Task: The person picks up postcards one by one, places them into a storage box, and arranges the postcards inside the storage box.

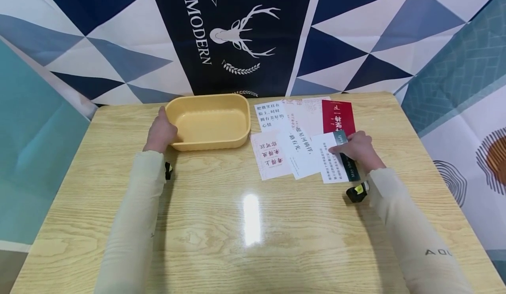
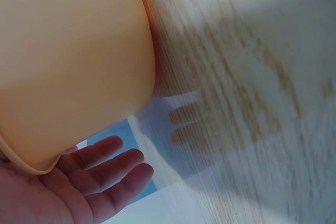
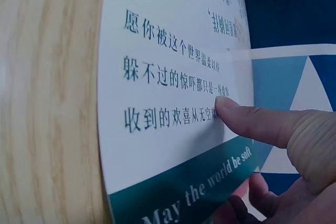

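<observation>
A yellow plastic basin [image 1: 213, 145] stands at the back left of the table. My left hand [image 1: 161, 130] holds its left end at the rim; in the left wrist view the fingers [image 2: 113, 179] extend along the outside wall, and the thumb is hidden. My right hand [image 1: 357, 149] pinches a white card with a dark green band [image 1: 330, 162], thumb on the printed face and fingers behind it. In the right wrist view the card [image 3: 152, 150] is tilted, its band reading "May the world be soft".
Several printed cards lie overlapping right of the basin: a red card [image 1: 343, 112], a pink card [image 1: 266, 160], white cards [image 1: 302, 158] and a pale pink sheet [image 1: 312, 109]. A patterned backdrop [image 1: 245, 30] rises behind the wooden table [image 1: 213, 224].
</observation>
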`<state>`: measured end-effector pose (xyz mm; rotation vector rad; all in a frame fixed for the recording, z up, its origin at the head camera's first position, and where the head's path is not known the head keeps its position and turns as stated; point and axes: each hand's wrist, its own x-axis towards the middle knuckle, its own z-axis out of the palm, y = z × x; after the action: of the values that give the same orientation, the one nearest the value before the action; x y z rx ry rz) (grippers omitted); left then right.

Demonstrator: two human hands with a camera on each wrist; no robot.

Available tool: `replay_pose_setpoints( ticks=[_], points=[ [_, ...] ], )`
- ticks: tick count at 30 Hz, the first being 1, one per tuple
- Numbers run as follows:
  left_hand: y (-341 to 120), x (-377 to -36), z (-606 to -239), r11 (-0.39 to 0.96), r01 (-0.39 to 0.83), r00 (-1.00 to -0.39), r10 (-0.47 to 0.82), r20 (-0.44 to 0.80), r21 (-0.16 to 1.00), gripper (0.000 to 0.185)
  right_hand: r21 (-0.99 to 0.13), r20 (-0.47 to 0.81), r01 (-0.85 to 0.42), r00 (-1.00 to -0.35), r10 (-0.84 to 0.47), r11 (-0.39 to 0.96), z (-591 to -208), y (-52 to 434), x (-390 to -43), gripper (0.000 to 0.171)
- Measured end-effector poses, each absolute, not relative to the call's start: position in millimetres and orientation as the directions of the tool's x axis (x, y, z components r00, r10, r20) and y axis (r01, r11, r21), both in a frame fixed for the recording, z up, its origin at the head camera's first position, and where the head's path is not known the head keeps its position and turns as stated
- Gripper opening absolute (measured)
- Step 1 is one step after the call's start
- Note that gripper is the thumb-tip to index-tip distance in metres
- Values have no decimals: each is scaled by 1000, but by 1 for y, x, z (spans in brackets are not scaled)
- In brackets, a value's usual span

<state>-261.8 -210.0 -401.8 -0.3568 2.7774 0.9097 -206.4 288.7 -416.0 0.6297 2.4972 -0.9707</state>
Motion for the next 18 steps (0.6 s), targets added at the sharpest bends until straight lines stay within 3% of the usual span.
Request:
replay_pose_setpoints(
  ticks=[9,18],
  points=[
    [-210,-262,-402,776,-288,-952,-168,-256,561,82,-559,-498,523,-832,244,644,-411,284,-207,88],
    [-209,-260,-401,775,-280,-955,-162,-250,566,80,-625,-406,459,-882,239,631,-410,284,-209,50]
  ],
)
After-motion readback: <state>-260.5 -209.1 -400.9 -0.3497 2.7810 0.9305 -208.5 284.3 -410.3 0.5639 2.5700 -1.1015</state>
